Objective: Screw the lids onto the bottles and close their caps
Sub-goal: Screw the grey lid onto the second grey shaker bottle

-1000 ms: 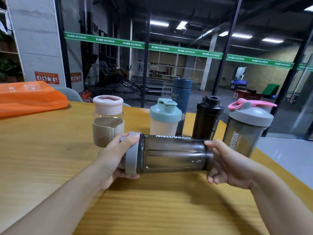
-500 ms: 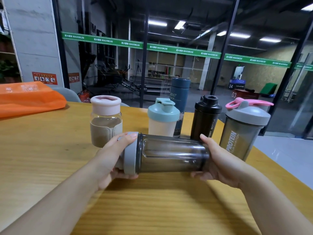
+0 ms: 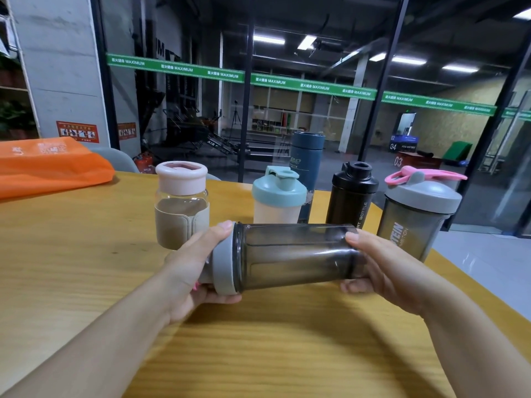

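Nearest, a smoky shaker bottle (image 3: 293, 255) is held sideways just above the wooden table (image 3: 86, 268). The left hand (image 3: 192, 271) is wrapped around its grey lid (image 3: 224, 265), fingers curled under and thumb on top; the right hand (image 3: 382, 271) cups the bottle's base. Behind stand 5 bottles: a glass bottle with a pink lid (image 3: 181, 205), a teal-lidded shaker (image 3: 278, 196), a black bottle (image 3: 352, 196), a grey shaker with a pink loop (image 3: 419, 208), and a dark blue flask (image 3: 307, 162) farthest back. An orange bag (image 3: 48, 165) lies far left.

Orange bag (image 3: 51, 165) on wooden table (image 3: 71, 254), far left; glass wall (image 3: 287, 110) behind
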`<state>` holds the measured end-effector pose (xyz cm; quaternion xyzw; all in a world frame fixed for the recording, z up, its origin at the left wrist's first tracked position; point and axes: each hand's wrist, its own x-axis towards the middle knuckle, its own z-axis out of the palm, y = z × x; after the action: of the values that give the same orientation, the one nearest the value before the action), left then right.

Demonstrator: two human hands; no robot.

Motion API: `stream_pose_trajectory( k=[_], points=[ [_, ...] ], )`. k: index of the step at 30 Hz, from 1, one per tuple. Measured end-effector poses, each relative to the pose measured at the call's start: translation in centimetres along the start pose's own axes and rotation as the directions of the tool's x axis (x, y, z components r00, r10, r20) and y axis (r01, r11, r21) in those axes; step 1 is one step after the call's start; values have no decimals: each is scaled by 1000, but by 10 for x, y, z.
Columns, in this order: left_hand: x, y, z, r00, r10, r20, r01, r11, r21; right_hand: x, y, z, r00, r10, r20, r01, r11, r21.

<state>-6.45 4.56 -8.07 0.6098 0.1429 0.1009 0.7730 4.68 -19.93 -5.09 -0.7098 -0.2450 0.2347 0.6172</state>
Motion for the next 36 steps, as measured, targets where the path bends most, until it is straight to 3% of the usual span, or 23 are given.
stream_pose_trajectory(
  k=[4, 10, 18, 21, 24, 28, 31, 36],
  points=[
    [0, 0, 1, 993, 118, -1, -118, 992, 38, 4, 3, 3, 989, 124, -76, -131, 987, -96],
    [0, -1, 0, 970, 239, 33, -241, 967, 78, 6, 8, 0, 965, 258, -54, -264, 942, -208],
    [1, -1, 0, 972, 230, 45, -234, 968, 89, 6, 7, 1, 953, 302, -25, -302, 942, -145],
    [0, 0, 1, 979, 204, 30, -206, 977, 63, 3, 4, 4, 975, 220, -26, -221, 974, -44],
    [-1, 1, 1, 988, 155, 16, -155, 987, 32, 3, 2, 5, 996, 64, -57, -68, 995, -75],
    [-4, 6, 2, 997, 78, 10, -78, 997, -15, 2, 3, -1, 992, -125, 33, 125, 992, -5],
    [-5, 9, 1, 998, 63, 29, -61, 997, -53, 0, 3, -6, 974, -211, 79, 208, 977, 45],
    [-6, 8, 3, 997, 74, 16, -74, 996, -42, 3, 5, -3, 963, -269, 21, 267, 961, 65]
  ],
)
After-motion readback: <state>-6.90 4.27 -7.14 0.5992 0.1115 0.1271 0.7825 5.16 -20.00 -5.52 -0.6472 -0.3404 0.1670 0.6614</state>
